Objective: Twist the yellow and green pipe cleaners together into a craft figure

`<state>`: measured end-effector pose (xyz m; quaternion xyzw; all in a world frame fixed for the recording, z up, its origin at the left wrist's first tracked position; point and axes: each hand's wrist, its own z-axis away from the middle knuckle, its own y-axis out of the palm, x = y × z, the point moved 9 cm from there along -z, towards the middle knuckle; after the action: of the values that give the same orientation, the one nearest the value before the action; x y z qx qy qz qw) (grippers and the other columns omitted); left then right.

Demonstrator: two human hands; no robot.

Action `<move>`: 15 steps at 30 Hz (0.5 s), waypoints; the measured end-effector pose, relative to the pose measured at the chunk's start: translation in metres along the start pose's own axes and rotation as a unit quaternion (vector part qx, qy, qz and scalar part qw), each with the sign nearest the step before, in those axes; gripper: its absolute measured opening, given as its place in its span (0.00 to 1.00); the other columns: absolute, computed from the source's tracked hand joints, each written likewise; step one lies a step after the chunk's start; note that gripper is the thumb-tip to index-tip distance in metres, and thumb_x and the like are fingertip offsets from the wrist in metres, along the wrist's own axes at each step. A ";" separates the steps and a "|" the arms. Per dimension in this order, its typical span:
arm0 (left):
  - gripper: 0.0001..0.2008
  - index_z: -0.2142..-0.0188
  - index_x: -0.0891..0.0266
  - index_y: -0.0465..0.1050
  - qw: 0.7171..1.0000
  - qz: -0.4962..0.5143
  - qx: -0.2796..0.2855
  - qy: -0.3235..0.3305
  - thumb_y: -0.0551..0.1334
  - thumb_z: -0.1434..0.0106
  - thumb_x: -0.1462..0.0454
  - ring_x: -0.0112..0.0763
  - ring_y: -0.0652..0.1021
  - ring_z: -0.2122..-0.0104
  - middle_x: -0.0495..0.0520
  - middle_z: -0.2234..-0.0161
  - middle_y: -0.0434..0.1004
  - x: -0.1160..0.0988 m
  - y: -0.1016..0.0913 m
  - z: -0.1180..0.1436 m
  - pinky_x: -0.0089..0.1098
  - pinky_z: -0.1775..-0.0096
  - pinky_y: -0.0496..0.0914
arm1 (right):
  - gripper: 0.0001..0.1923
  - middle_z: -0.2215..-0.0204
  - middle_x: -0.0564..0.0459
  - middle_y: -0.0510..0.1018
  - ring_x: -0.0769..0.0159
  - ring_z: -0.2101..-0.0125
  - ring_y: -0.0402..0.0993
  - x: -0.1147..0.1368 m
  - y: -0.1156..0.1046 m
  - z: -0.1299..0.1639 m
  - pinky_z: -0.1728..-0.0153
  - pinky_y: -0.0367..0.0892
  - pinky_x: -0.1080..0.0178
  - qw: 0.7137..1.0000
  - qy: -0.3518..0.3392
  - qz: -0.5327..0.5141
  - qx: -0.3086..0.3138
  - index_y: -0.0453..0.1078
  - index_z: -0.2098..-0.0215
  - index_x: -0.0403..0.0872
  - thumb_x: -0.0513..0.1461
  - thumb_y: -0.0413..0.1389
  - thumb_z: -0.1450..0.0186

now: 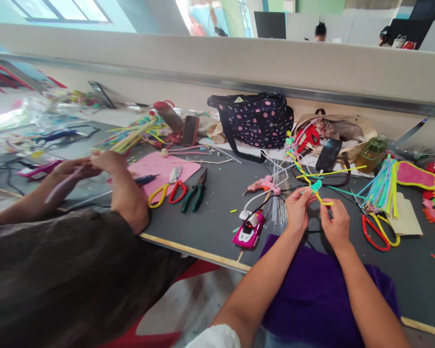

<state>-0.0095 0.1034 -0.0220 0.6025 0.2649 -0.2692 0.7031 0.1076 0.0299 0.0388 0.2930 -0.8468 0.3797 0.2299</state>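
Observation:
My left hand (297, 205) pinches a pipe cleaner craft piece (317, 185), yellow and teal, with a twisted yellow stem and loose ends reaching out to the sides. Colourful bits top its far end. My right hand (335, 220) has its thumb and fingers closed on the stem's lower yellow end. Both hands are over the near edge of the grey table, above a purple cloth (311, 290) on my lap. A pink glue gun (263, 185) and a magenta power strip (249, 232) with a white plug lie left of my left hand.
Red-and-yellow scissors (379, 232) and a pipe cleaner bundle (382, 188) lie at right. A dark patterned bag (255, 121), a phone (328, 154) and a bottle (372, 152) stand behind. A co-worker's hands (90, 166) work at left, near more scissors (168, 187) and green-handled pliers (195, 193).

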 end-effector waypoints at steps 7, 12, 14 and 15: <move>0.13 0.71 0.64 0.77 1.000 0.003 0.028 0.010 0.73 0.56 0.61 0.30 0.78 0.74 0.52 0.73 0.79 -0.002 0.006 0.001 0.32 0.66 0.73 | 0.09 0.74 0.55 0.76 0.68 0.73 0.72 -0.049 0.026 0.011 0.68 0.67 0.65 0.877 0.300 -0.375 -0.003 0.72 0.68 0.47 0.44 0.59 0.42; 0.14 0.71 0.65 0.78 0.999 -0.026 0.033 0.025 0.73 0.56 0.60 0.31 0.79 0.73 0.52 0.74 0.79 -0.003 0.008 0.003 0.32 0.66 0.73 | 0.09 0.77 0.57 0.74 0.73 0.77 0.68 -0.058 0.050 0.024 0.72 0.65 0.69 0.731 0.426 -0.532 0.031 0.73 0.72 0.46 0.41 0.65 0.50; 0.13 0.71 0.65 0.78 0.998 -0.041 0.025 0.033 0.73 0.56 0.61 0.30 0.78 0.74 0.52 0.74 0.79 -0.005 0.007 0.002 0.32 0.66 0.73 | 0.10 0.77 0.57 0.74 0.73 0.78 0.68 -0.058 0.052 0.025 0.73 0.65 0.68 0.735 0.430 -0.521 0.046 0.73 0.72 0.46 0.42 0.65 0.50; 0.13 0.71 0.65 0.78 0.998 -0.045 0.017 0.036 0.73 0.56 0.61 0.30 0.78 0.74 0.52 0.74 0.79 -0.005 0.005 0.002 0.32 0.66 0.73 | 0.11 0.77 0.56 0.75 0.72 0.77 0.68 -0.059 0.049 0.024 0.72 0.65 0.68 0.759 0.419 -0.497 0.044 0.73 0.72 0.46 0.43 0.64 0.49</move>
<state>-0.0095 0.1025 -0.0142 0.6112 0.3122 -0.2837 0.6697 0.1135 0.0570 -0.0366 0.4937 -0.3837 0.3341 0.7053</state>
